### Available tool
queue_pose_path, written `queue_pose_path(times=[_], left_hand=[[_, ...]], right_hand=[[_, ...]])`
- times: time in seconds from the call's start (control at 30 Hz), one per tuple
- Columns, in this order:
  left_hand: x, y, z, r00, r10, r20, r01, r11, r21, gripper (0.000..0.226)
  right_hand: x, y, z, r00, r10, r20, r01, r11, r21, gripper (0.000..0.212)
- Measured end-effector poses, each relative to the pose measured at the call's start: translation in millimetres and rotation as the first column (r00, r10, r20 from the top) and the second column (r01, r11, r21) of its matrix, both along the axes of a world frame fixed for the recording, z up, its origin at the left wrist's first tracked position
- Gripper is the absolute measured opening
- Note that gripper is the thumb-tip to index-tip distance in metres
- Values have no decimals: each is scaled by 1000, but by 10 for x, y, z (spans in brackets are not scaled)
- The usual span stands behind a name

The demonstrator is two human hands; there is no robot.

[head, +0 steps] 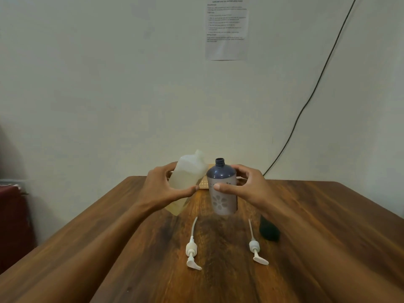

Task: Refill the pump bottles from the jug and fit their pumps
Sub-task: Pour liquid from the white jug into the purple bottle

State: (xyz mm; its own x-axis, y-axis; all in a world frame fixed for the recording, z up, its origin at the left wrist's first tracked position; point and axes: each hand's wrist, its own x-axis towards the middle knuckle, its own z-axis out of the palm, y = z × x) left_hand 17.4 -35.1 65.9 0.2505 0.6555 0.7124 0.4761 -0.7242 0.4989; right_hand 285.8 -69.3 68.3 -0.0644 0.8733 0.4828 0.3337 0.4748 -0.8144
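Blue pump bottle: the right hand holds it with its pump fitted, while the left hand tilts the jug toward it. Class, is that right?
No. The head view shows the blue pump bottle with an open neck; both white pumps lie on the table. The right hand holds it, the left hand tilts the jug.

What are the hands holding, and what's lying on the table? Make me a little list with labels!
left hand: grips translucent plastic jug of pale yellow liquid, tilted toward the bottle
right hand: holds blue-shouldered plastic bottle with a flower print, upright, neck open, no pump fitted
pouring: no stream visible
pumps: white plastic pump on the left and white plastic pump on the right, both lying on the brown wooden table
other: dark rounded object beside the right pump, too blurred to identify
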Motion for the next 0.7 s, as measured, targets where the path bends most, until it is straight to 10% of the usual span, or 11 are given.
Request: queue_pose_path(times=[0.7], left_hand=[[-224, 22, 287, 969, -38, -246, 59, 995, 80, 84]], right_hand=[[8, -95, 55, 993, 81, 81, -77, 996, -47, 56]])
